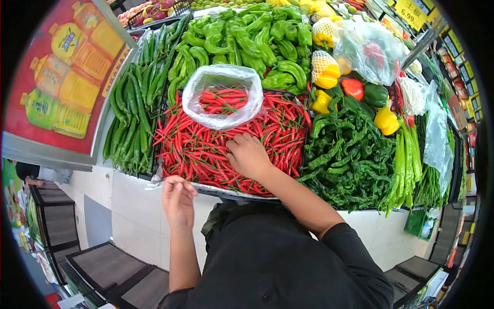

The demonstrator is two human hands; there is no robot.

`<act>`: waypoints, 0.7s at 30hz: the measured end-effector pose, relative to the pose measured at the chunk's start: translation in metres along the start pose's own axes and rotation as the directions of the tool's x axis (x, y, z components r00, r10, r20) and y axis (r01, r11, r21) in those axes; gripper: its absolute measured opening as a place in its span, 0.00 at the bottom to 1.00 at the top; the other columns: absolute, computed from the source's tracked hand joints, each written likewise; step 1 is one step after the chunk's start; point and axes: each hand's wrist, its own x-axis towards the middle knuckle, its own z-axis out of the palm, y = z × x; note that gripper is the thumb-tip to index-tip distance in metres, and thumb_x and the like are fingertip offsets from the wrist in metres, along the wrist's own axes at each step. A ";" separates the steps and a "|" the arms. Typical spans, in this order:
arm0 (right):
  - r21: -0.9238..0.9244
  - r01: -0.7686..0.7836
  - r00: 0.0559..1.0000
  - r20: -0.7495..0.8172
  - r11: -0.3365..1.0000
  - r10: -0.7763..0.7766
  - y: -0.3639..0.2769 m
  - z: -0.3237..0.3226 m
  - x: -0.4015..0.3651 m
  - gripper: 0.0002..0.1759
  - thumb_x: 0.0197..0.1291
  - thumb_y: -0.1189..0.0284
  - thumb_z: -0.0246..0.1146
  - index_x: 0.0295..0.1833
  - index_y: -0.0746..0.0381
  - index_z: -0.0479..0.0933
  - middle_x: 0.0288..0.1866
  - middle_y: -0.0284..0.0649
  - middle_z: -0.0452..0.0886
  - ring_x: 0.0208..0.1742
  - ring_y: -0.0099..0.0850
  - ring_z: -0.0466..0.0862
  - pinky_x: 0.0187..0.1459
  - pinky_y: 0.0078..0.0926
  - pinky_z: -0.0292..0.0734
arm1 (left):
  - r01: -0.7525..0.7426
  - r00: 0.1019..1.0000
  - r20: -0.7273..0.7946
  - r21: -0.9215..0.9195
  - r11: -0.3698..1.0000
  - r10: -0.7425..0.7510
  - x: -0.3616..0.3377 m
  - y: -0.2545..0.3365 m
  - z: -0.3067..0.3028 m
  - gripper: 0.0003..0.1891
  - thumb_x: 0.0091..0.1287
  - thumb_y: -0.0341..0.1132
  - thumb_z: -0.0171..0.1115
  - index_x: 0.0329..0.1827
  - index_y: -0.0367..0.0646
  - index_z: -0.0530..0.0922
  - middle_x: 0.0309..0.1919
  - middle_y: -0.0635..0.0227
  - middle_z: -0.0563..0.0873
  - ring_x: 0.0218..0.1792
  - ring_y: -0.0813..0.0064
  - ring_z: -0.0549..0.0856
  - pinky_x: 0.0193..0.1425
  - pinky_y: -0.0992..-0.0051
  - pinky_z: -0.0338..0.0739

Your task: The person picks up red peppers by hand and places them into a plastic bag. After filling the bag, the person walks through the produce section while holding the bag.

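Many thin red chilies [185, 154] with green stems fill a black tray. My right hand [248, 157] reaches down onto them; its fingers are bent against the pile, and thumb and forefinger stand apart. No chili shows in its grasp. Above that hand, a clear plastic bag [242, 119] lies on the pile with its mouth rolled wide, and red chilies show inside it. My left hand [178, 203] is raised by the tray's front left edge, apart from the chilies. Its fingers curl in toward the thumb, and I see nothing in them.
Long green peppers [135, 98] lie left of the chilies, light green peppers [252, 38] behind, and dark wrinkled peppers [350, 159] to the right. Yellow bell peppers [386, 121] sit farther right. A framed drinks poster [67, 67] stands at the left. Dark crates [108, 262] stand behind me.
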 end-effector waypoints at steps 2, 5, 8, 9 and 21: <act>-0.003 -0.021 0.999 0.035 1.000 0.021 -0.001 0.002 0.003 0.14 0.60 0.69 0.68 0.50 0.60 0.80 0.46 0.43 0.80 0.54 0.44 0.80 0.57 0.45 0.75 | 0.063 0.998 -0.002 0.023 0.998 -0.063 -0.004 -0.011 0.001 0.04 0.78 0.30 0.54 0.48 0.41 0.75 0.34 0.65 0.82 0.35 0.74 0.82 0.43 0.73 0.79; 0.057 -0.031 0.999 -0.018 0.998 0.032 -0.001 0.001 0.002 0.11 0.61 0.70 0.67 0.48 0.60 0.79 0.45 0.43 0.80 0.53 0.45 0.80 0.55 0.46 0.74 | 0.092 0.996 -0.010 0.096 0.991 -0.091 -0.005 -0.022 0.006 0.04 0.78 0.30 0.54 0.48 0.41 0.75 0.34 0.65 0.82 0.36 0.75 0.82 0.42 0.73 0.78; 0.159 -0.059 0.990 -0.120 0.986 0.079 -0.004 -0.012 -0.004 0.10 0.64 0.73 0.66 0.49 0.60 0.77 0.45 0.43 0.80 0.51 0.46 0.80 0.53 0.47 0.73 | 0.095 0.995 -0.001 0.203 0.975 -0.097 -0.002 -0.026 0.012 0.06 0.79 0.35 0.54 0.49 0.42 0.75 0.36 0.65 0.83 0.36 0.74 0.83 0.42 0.73 0.78; 0.198 0.002 0.992 -0.121 0.980 0.022 -0.006 -0.022 -0.008 0.08 0.64 0.73 0.66 0.48 0.59 0.77 0.44 0.42 0.80 0.50 0.45 0.80 0.52 0.46 0.73 | 0.122 0.992 -0.001 0.171 0.978 -0.124 -0.003 -0.025 0.014 0.07 0.80 0.36 0.54 0.49 0.42 0.75 0.37 0.65 0.83 0.37 0.74 0.83 0.42 0.73 0.78; 0.418 0.369 0.910 0.016 0.830 -0.413 -0.029 -0.084 -0.041 0.10 0.63 0.71 0.67 0.49 0.56 0.81 0.42 0.38 0.81 0.50 0.40 0.82 0.57 0.39 0.75 | -0.230 0.905 0.374 0.831 0.506 -0.203 -0.014 -0.007 0.044 0.14 0.80 0.41 0.55 0.52 0.37 0.78 0.47 0.62 0.83 0.50 0.71 0.82 0.58 0.72 0.75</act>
